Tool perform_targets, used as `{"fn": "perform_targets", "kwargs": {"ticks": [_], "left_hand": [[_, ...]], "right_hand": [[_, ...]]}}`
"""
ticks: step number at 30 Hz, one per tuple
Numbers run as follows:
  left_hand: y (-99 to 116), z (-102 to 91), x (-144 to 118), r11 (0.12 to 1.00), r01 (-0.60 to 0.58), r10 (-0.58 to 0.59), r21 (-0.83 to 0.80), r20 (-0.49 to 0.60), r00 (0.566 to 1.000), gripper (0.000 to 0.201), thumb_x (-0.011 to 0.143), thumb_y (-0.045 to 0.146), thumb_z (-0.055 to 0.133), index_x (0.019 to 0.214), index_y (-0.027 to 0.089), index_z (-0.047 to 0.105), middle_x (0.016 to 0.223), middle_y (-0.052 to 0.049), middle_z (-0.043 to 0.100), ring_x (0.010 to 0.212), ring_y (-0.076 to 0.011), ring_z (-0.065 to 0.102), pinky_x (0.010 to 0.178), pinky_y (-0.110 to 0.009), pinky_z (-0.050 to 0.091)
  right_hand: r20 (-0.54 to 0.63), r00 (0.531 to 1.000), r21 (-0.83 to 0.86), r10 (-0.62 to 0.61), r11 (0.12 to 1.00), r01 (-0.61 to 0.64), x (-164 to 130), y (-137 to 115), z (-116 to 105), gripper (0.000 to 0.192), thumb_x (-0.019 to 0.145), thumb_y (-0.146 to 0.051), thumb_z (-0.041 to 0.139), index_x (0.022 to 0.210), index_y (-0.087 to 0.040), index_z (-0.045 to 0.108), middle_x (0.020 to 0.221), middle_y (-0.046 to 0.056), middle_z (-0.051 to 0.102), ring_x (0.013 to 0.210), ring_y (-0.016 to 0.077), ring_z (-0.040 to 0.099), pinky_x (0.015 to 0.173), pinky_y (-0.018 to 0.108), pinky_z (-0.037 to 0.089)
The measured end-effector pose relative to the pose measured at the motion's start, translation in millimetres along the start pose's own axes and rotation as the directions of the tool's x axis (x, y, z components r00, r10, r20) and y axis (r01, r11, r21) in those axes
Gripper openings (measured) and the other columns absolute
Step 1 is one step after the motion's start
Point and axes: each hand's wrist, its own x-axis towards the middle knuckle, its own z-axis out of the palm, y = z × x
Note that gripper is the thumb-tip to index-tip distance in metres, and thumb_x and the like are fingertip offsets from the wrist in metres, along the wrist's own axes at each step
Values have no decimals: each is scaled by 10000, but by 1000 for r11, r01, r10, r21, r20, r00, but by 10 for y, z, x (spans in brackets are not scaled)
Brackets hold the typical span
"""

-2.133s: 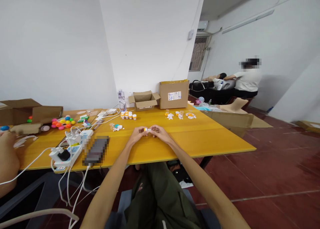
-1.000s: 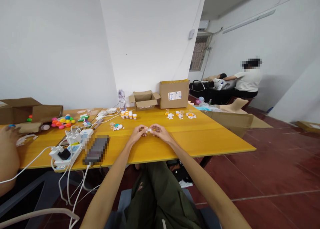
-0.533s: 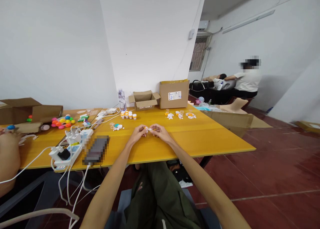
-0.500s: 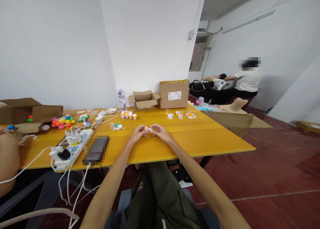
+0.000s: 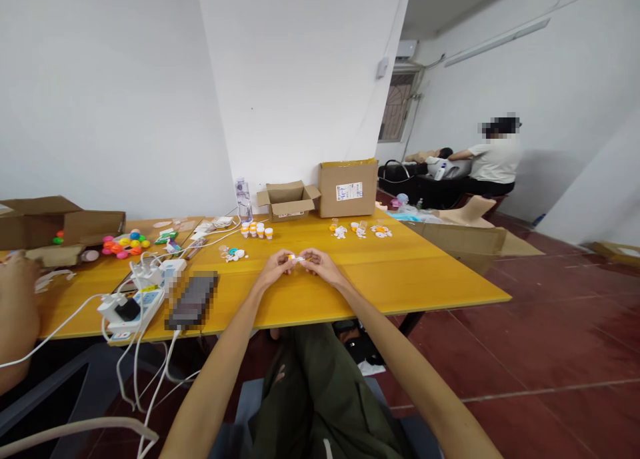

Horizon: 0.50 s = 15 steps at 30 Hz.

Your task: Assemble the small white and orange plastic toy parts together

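Head view. Both hands meet at frame centre, just above the near half of the yellow wooden worktop. The left hand and the right hand are each pinched, fingertips closed on the small white and orange plastic piece held between them; the piece is largely hidden by the fingers, so its exact form cannot be told.

Handling, as a judgement: the piece looks very light and stiff, smooth moulded plastic, likely slippery and easy to drop. A fingertip pinch at its two ends, one hand per end, seems the sound hold; little force needed.

Surroundings: a cluster of small orange-and-white capped vials lies further up the worktop, and scattered white and orange parts to upper right of the hands. An open brown cardboard box stands behind. White power strip with cables at left. Another person's arm shows at the left edge; a seated person in a white shirt at upper right.
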Motion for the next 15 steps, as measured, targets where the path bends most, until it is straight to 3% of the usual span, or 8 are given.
{"fn": "perform_targets", "kwargs": {"ticks": [7,15], "left_hand": [[-57,-21,46,1000,5,-5,-8,10,1000,418,670,533,762,838,175,627,588,32,603,507,-105,554,527,-235,434],[-18,1,18,1000,-19,19,-15,17,1000,434,649,531,778,853,178,629,607,37,608,511,-95,544,535,-229,437]], "right_hand": [[1,1000,-2,-22,1000,22,0,-3,8,352,629,-414,777,889,-226,633,877,0,651,556,84,498,487,219,384],[11,1000,-10,-1,1000,1,-12,-31,8,383,650,-509,767,847,-211,631,788,5,648,596,117,554,514,238,424]]}}
